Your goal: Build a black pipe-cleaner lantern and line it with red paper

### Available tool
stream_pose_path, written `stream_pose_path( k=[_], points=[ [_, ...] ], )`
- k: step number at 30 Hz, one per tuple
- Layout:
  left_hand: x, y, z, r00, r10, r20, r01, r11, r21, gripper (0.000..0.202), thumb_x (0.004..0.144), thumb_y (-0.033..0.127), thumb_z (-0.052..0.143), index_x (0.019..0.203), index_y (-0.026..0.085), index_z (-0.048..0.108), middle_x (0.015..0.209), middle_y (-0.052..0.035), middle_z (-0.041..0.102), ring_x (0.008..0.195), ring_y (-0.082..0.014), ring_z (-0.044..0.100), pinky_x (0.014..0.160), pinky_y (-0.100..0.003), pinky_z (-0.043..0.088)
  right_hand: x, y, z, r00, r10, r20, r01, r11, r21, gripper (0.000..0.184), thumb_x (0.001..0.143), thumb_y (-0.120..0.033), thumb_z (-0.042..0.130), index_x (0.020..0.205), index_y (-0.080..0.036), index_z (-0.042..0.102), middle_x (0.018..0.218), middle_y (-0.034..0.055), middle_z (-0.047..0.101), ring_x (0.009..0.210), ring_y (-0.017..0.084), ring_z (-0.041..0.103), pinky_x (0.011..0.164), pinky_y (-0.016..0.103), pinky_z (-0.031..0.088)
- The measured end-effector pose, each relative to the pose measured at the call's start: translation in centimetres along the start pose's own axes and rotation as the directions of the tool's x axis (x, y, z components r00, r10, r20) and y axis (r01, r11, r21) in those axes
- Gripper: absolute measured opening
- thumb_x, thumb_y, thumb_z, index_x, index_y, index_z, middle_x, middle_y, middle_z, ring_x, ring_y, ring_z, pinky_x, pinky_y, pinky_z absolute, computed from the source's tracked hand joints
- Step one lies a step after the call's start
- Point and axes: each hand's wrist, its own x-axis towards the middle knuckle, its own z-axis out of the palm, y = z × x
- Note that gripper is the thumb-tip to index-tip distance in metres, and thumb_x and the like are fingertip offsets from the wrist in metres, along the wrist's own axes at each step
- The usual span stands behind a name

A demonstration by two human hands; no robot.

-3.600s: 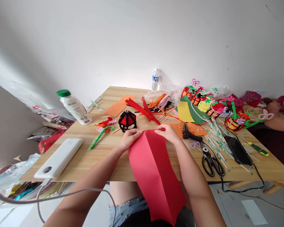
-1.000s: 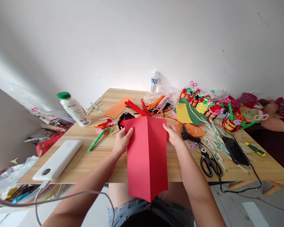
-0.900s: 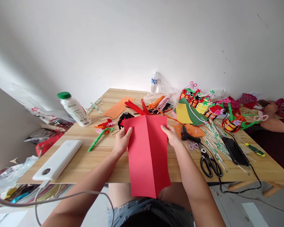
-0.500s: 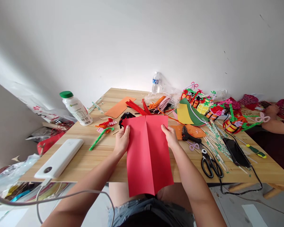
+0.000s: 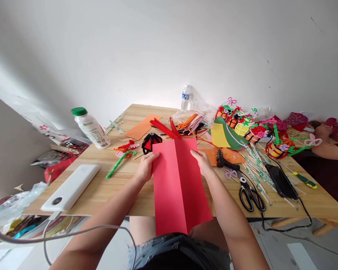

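Note:
A sheet of red paper [image 5: 169, 183] with a lengthwise crease is held up between my two hands, its lower end hanging over the table edge above my lap. My left hand [image 5: 147, 165] pinches its upper left edge, thumb on top. At the upper right edge, my right hand [image 5: 201, 161] grips it the same way; the fingers behind the paper are hidden. Just beyond my left hand sits a small black and red pipe-cleaner piece [image 5: 151, 143]. Red pipe cleaners [image 5: 169, 128] lie behind the paper's top edge.
Left: white power bank [image 5: 73, 187], white bottle [image 5: 91, 129], green pipe-cleaner stick [image 5: 118, 165]. Right: glue gun [image 5: 225, 161], scissors [image 5: 250, 195], phone [image 5: 281, 181], screwdriver [image 5: 305, 180], paper straws or sticks [image 5: 257, 172], pipe-cleaner baskets [image 5: 278, 146]. A person's arm [image 5: 329, 148] rests at far right.
The red paper has shifted slightly down and to the right, its fold looking sharper. The black and red piece now shows more fully beside it.

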Motion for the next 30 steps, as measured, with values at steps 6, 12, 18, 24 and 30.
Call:
stream_pose_path(
  k=[6, 12, 18, 24, 30],
  points=[
    [0.0, 0.4, 0.0, 0.997, -0.008, -0.070, 0.007, 1.000, -0.012, 0.038, 0.059, 0.045, 0.079, 0.079, 0.016, 0.065, 0.064, -0.0019, 0.069, 0.053, -0.0174, 0.064, 0.052, -0.027, 0.051, 0.0, 0.0, -0.3, 0.998, -0.061, -0.020, 0.059, 0.995, -0.081, 0.050, 0.062, -0.068, 0.069, 0.078, -0.021, 0.070, 0.070, 0.0011, 0.068, 0.073, 0.022, 0.063, 0.064, 0.032, 0.048],
    [-0.2, 0.6, -0.1, 0.980, 0.068, -0.186, -0.065, 0.998, 0.020, 0.030, 0.062, 0.043, 0.076, 0.067, 0.018, 0.061, 0.055, 0.0016, 0.064, 0.049, -0.0142, 0.058, 0.045, -0.023, 0.043, 0.5, 0.1, -0.9, 0.996, -0.064, -0.061, 0.053, 0.985, -0.164, 0.052, 0.063, -0.073, 0.064, 0.065, -0.021, 0.062, 0.055, -0.0020, 0.058, 0.058, 0.017, 0.055, 0.054, 0.029, 0.041],
    [-0.5, 0.8, 0.2, 0.972, 0.043, -0.230, -0.050, 0.998, -0.025, 0.029, 0.061, 0.041, 0.076, 0.068, 0.016, 0.063, 0.061, -0.0013, 0.068, 0.054, -0.0174, 0.062, 0.050, -0.025, 0.048, 0.4, 0.0, -0.7, 0.995, -0.044, -0.094, 0.033, 0.993, -0.111, 0.050, 0.058, -0.070, 0.070, 0.059, -0.021, 0.059, 0.050, -0.0032, 0.054, 0.055, 0.016, 0.053, 0.052, 0.027, 0.039],
    [0.2, 1.3, -0.5, 0.990, -0.137, 0.038, 0.141, 0.983, -0.114, 0.023, 0.066, 0.030, 0.071, 0.080, 0.013, 0.069, 0.074, -0.0086, 0.073, 0.065, -0.0231, 0.069, 0.060, -0.031, 0.056, 0.2, -1.3, -1.3, 0.996, 0.064, -0.055, -0.060, 0.997, 0.058, 0.044, 0.054, -0.058, 0.079, 0.075, -0.021, 0.072, 0.066, 0.0009, 0.070, 0.070, 0.023, 0.065, 0.064, 0.033, 0.049],
    [0.6, 0.4, -0.8, 0.995, -0.024, 0.101, 0.025, 1.000, -0.007, 0.031, 0.056, 0.030, 0.082, 0.078, 0.012, 0.070, 0.071, -0.0063, 0.072, 0.062, -0.0194, 0.067, 0.059, -0.028, 0.054, 0.2, -1.4, -1.8, 0.997, 0.074, -0.031, -0.071, 0.994, 0.081, 0.037, 0.054, -0.051, 0.082, 0.075, -0.022, 0.074, 0.077, 0.0011, 0.074, 0.081, 0.022, 0.067, 0.076, 0.035, 0.051]
  ],
)
